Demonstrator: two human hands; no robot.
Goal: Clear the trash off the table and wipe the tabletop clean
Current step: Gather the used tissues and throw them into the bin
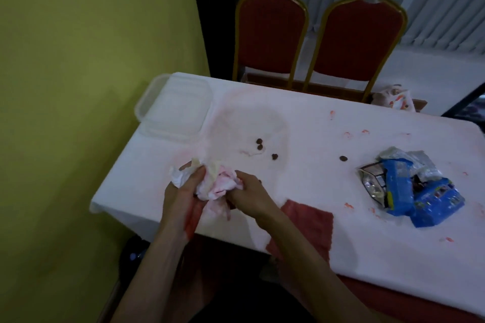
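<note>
A crumpled wad of white paper tissue point(210, 183), stained pink, is held over the near left part of the white table point(328, 139). My left hand point(183, 196) grips it from below and the left, and my right hand point(249, 196) pinches its right side. A wide pink smear point(249, 123) spreads across the tabletop beyond the wad. Small dark crumbs point(259, 144) lie in the smear, with another one point(343, 158) further right. Crumpled blue and silver wrappers point(409, 189) lie at the right. A red cloth point(309, 223) lies at the near edge under my right forearm.
A clear plastic container point(175, 110) sits at the table's far left corner, beside the yellow-green wall point(78, 86). Two red chairs point(315, 39) with gold frames stand behind the table. A patterned plastic bag point(393, 98) rests at the far right edge. Small red spots point(347, 134) dot the right half.
</note>
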